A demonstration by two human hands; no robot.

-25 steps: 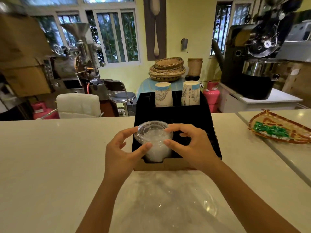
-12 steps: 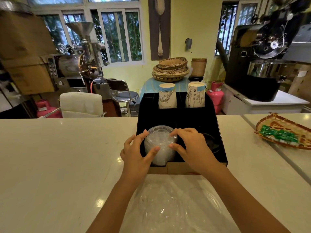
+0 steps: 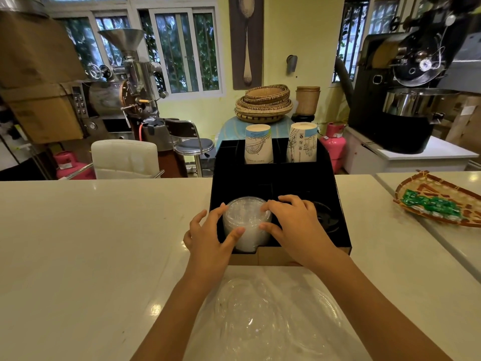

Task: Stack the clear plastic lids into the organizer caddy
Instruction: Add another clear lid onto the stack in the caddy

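Note:
A black organizer caddy (image 3: 276, 178) stands on the white counter in front of me. A stack of clear plastic lids (image 3: 246, 222) sits in its front left compartment, rising a little above the rim. My left hand (image 3: 208, 238) grips the stack's left side, thumb on its front. My right hand (image 3: 294, 225) holds the right side, fingers over the top edge. More clear lids in a plastic bag (image 3: 263, 316) lie on the counter between my forearms. A dark lid (image 3: 328, 217) shows in the front right compartment.
Two stacks of paper cups (image 3: 259, 147) stand in the caddy's rear compartments. A woven tray with green packets (image 3: 440, 201) lies on the counter at right. Beyond the counter are a white chair (image 3: 125, 157), a stool and roasting machines.
The lid stack has sunk deeper into the front left compartment, with both hands following it down and staying on its sides.

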